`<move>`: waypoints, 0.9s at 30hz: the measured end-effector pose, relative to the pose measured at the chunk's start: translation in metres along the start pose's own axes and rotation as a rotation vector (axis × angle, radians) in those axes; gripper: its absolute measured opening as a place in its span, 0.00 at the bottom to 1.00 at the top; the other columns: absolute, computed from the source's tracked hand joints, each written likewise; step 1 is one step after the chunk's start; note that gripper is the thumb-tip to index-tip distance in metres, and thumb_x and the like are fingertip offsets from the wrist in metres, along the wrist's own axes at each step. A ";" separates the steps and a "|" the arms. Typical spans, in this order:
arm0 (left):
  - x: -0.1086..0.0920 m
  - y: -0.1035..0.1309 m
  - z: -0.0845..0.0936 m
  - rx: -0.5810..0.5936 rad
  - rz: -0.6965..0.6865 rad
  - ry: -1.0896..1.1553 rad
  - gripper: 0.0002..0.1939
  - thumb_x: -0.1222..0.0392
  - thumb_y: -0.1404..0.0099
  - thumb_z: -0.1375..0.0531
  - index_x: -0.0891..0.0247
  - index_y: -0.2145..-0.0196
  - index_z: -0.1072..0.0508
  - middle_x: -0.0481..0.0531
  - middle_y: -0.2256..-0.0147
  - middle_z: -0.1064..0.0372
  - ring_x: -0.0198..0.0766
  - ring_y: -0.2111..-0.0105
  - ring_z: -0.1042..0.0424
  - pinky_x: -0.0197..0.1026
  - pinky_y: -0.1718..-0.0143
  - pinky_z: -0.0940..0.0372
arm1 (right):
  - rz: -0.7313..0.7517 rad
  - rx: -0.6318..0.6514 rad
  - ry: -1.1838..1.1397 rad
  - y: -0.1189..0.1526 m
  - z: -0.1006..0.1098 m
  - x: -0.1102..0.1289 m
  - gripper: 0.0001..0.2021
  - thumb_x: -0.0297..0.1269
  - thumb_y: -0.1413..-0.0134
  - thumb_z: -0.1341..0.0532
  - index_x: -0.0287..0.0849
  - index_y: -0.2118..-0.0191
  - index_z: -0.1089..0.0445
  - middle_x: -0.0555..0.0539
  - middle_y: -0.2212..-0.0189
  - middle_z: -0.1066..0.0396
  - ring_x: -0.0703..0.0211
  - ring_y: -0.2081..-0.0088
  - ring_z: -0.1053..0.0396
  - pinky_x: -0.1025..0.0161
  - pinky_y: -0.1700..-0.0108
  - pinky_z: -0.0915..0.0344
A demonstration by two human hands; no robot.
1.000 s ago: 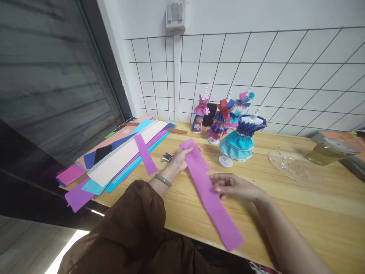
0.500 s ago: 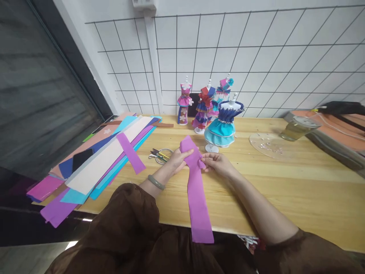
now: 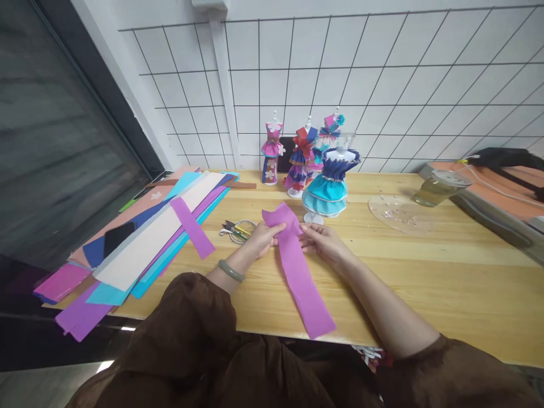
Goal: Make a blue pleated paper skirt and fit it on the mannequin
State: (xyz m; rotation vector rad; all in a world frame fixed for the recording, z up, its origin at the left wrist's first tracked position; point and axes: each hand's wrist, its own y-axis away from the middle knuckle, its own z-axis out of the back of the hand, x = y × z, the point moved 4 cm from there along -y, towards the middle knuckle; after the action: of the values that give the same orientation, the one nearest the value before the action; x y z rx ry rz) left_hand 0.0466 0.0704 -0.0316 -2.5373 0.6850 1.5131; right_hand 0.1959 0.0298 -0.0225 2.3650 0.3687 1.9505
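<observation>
A long purple crepe paper strip (image 3: 300, 280) hangs between my hands, its upper end bent and its lower end near the table's front edge. My left hand (image 3: 266, 238) pinches the strip's left side, thumb on top. The fingertips of my right hand (image 3: 321, 241) grip its right edge. Just beyond my hands stands a small dress form (image 3: 329, 184) in a navy top and turquoise tiered skirt. Left of my left hand lie scissors (image 3: 233, 228) beside a coil of white cord (image 3: 244, 238), partly overlapping.
Stacked paper sheets (image 3: 148, 243) cover the table's left side, with a phone (image 3: 118, 241) and a short purple strip (image 3: 193, 229) on top. More dressed forms (image 3: 272, 153) stand by the tiled wall. A clear plate (image 3: 395, 215) of small bits and a lidded cup (image 3: 440, 190) are at right.
The strip's lower end has swung right and up onto the table's front edge. Its upper end has opened out to the left. Both hands keep hold of it.
</observation>
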 end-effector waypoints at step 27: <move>0.015 0.017 -0.014 0.436 0.374 -0.232 0.18 0.53 0.46 0.36 0.69 0.62 0.27 0.59 0.68 0.26 0.35 0.70 0.27 0.40 0.65 0.31 | 0.177 -0.072 -0.032 -0.002 -0.001 -0.002 0.19 0.46 0.58 0.33 0.41 0.60 0.29 0.45 0.66 0.24 0.58 0.67 0.28 0.60 0.61 0.31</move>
State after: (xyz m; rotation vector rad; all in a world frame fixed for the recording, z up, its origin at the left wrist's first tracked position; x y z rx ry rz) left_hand 0.0570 0.0460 -0.0347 -1.9534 1.3370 1.5140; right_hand 0.1945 0.0310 -0.0245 2.4550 0.0881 1.9564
